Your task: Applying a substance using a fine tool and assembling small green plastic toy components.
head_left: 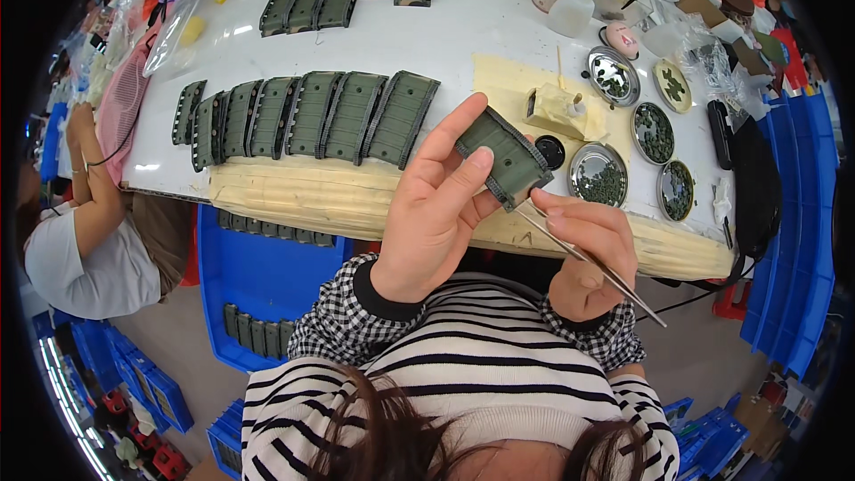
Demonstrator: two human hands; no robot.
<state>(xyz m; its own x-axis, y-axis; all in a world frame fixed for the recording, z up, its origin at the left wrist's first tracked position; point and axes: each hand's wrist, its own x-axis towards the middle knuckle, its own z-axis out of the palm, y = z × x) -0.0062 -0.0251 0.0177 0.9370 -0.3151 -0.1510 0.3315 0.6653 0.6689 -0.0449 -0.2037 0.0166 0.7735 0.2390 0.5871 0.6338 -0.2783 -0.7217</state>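
Note:
My left hand [436, 205] is closed on a green curved ribbed piece [509, 158] with dark notched edges, held up over the table's near edge. In my right hand [592, 254] is a pair of metal tweezers [614, 278], its tips at the lower corner of the piece. Whether the tips grip anything is too small to tell. Beyond the piece stand a small black round cup [549, 152] and a metal dish [598, 151] of tiny dark green bits. A row of similar green pieces [352, 116] lies to the left.
More green pieces [313, 2] lie at the back. Further dishes [674, 160] of small green parts and a cream block [570, 111] stand on the right. A blue crate [267, 272] is below the table at left. Another person [93, 240] sits at far left.

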